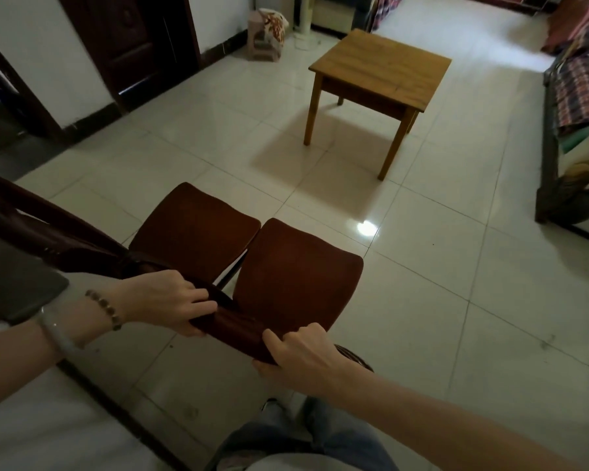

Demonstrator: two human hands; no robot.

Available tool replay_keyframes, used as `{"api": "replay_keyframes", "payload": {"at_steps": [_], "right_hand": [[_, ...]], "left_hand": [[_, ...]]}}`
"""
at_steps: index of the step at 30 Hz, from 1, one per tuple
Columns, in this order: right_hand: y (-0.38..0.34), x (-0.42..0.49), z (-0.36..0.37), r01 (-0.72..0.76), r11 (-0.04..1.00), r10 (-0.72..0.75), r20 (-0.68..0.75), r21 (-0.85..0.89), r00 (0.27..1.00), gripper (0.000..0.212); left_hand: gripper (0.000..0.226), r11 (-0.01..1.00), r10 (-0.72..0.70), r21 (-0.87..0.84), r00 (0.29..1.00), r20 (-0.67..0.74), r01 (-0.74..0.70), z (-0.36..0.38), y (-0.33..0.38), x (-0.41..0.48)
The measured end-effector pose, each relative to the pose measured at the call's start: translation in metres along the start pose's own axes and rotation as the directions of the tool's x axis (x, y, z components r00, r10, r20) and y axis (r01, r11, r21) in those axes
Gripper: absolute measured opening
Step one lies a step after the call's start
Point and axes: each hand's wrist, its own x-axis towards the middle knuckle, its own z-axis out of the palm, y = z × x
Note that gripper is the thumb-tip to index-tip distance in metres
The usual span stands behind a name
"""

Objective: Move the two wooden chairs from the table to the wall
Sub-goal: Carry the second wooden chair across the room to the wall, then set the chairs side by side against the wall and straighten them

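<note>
Two wooden chairs stand side by side on the pale tiled floor (422, 300), close in front of the person and well apart from the small light-wood table (381, 68) farther into the room. Both are dark reddish-brown with smooth, gently dished seats and rounded corners; the left chair (194, 222) and the right chair (296, 266) sit with their seat edges almost touching, a narrow gap between them. Their glossy curved top rails meet near the bottom of the view. The left hand (165, 302) is wrapped around the left chair's top rail, fingers curled over the front and thumb beneath. The right hand (300, 356) clasps the right chair's rail the same way, fingers folded over the top edge. A pale bangle (57, 331) and a beaded bracelet (104, 307) circle the left wrist. The chair legs are mostly hidden beneath the seats, so whether they all rest on the tiles is hard to say.
</note>
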Motion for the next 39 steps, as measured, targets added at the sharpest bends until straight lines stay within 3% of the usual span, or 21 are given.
{"api": "replay_keyframes", "payload": {"at_steps": [8, 13, 17, 22, 28, 31, 33, 36, 39], "right_hand": [[-0.028, -0.006, 0.006, 0.007, 1.000, -0.007, 0.002, -0.030, 1.000, 0.047], [-0.023, -0.008, 0.005, -0.037, 0.999, 0.037, 0.004, 0.012, 0.999, 0.050], [-0.004, -0.016, -0.002, -0.035, 0.993, 0.037, -0.016, 0.115, 0.999, 0.051], [0.036, -0.025, -0.028, -0.025, 0.990, 0.051, -0.188, 0.139, 0.981, 0.056], [0.106, -0.041, -0.080, 0.043, 0.976, 0.026, -0.310, 0.213, 0.950, 0.072], [0.152, -0.058, -0.108, 0.109, 0.954, 0.004, -0.375, 0.278, 0.927, 0.086], [0.184, -0.076, -0.126, 0.173, 0.903, 0.034, -0.466, 0.394, 0.884, 0.089], [0.237, -0.108, -0.150, 0.304, 0.794, 0.103, -0.609, 0.527, 0.787, 0.088], [0.281, -0.134, -0.171, 0.446, 0.670, 0.159, -0.702, 0.593, 0.695, 0.088]], "left_hand": [[0.044, 0.999, -0.048, -0.024, 0.998, 0.045, 0.049, -0.008, 0.021, -0.017], [0.053, 0.960, -0.251, -0.112, 0.966, 0.069, 0.257, -0.016, 0.035, -0.018], [0.067, 0.864, -0.460, -0.213, 0.887, 0.036, 0.456, -0.022, 0.056, -0.008], [0.071, 0.699, -0.708, -0.211, 0.703, -0.067, 0.684, -0.046, 0.059, 0.026], [0.081, 0.509, -0.861, -0.139, 0.498, -0.105, 0.850, -0.080, 0.051, 0.080], [0.087, 0.438, -0.894, -0.176, 0.406, -0.192, 0.881, -0.100, 0.037, 0.123], [0.089, 0.394, -0.910, -0.357, 0.306, -0.280, 0.847, -0.110, 0.030, 0.156], [0.081, 0.391, -0.903, -0.670, 0.124, -0.411, 0.631, -0.114, 0.026, 0.221], [0.063, 0.324, -0.922, -0.866, -0.079, -0.379, 0.382, -0.118, 0.022, 0.291]]}}
